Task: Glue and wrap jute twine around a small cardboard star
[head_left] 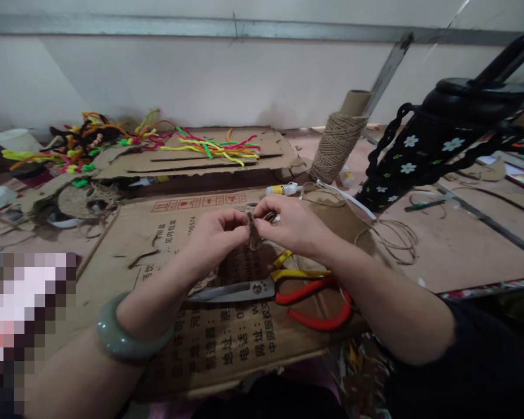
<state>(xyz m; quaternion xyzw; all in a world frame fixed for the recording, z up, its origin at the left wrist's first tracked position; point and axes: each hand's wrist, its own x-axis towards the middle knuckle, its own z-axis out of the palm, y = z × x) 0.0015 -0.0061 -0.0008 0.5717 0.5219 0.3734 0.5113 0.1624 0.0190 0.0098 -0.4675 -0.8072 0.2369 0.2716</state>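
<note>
- The left hand is bare, with no ring or glove showing.
- A thick, smooth bangle of pale grey-green stone circles the left wrist; it is rounded and glossy, with a soft sheen along its rim.
- The left forearm is uncovered up to the edge of the view.
- The right hand is bare too, with nothing on its wrist.
- A dark, black-looking sleeve covers the right upper arm, ending near the elbow.

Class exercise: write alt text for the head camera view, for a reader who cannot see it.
Left hand and right hand pinch a small brown jute twine piece above flattened printed cardboard. Red-handled scissors lie below; a jute twine spool stands beyond.
</note>
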